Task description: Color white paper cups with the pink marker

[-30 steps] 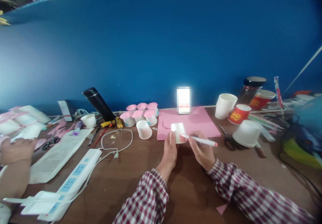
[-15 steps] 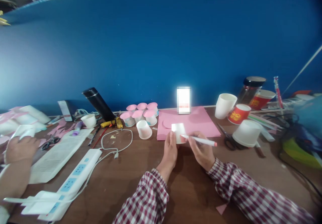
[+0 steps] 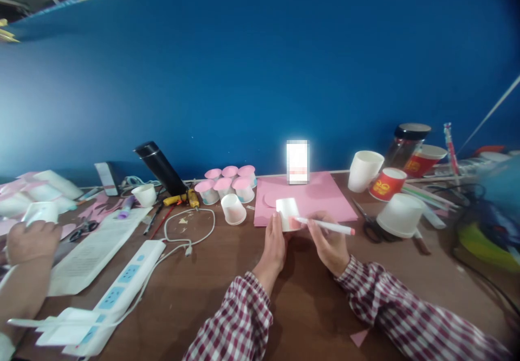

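A small white paper cup [image 3: 286, 212] is gripped by my left hand [image 3: 274, 244], its side turned up and a pink patch on its lower right part. Closed around a white marker with a pink end [image 3: 331, 225] is my right hand [image 3: 331, 247]; the marker's tip touches or nearly touches the pink patch. Beyond both hands lies a pink sheet [image 3: 325, 193], with a round pink piece on it. Left of the sheet stand several small cups with pink tops [image 3: 223, 185] and a plain white cup [image 3: 233, 209].
A power strip [image 3: 117, 296] and cable lie left, near another person's hand [image 3: 34, 242] at a cup. A black bottle [image 3: 160, 166] leans at the back. On the right are scissors [image 3: 371, 228], an upturned white cup [image 3: 400, 215] and a red cup [image 3: 387, 184].
The marker and my right hand have shifted slightly right. The pink patch on the cup looks larger. At the left, the other person's hand has moved slightly.
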